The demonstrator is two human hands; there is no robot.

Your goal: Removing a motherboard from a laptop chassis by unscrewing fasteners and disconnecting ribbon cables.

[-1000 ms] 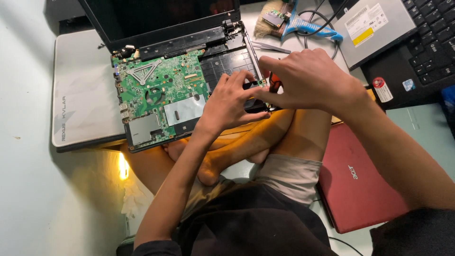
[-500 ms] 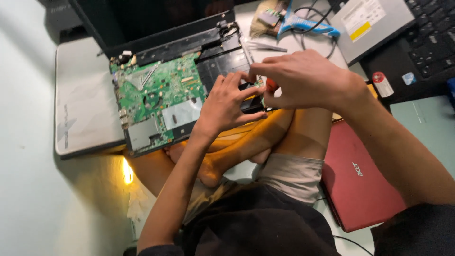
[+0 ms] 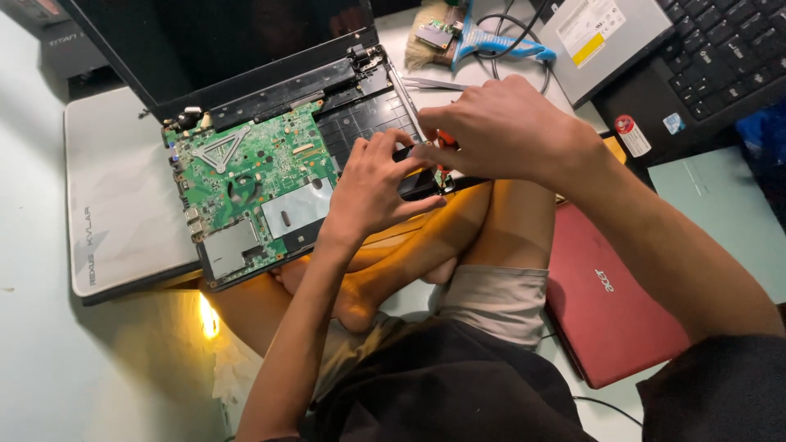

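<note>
Opened laptop (image 3: 270, 155), green mainboard (image 3: 246, 176) exposed, rests on crossed legs; L hand (image 3: 372, 188) fingers curled, pressing black base edge at front-right corner, R hand (image 3: 503, 131) closed on red-handled tool (image 3: 446, 141) just beside it; red laptop (image 3: 610, 303) lies to the right.

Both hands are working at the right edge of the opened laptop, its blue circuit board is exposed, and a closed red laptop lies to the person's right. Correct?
Not quite: the head view shows the circuit board is green, not blue. The left hand and right hand do meet at the opened laptop's right edge, and the closed red laptop lies to the person's right.
</note>
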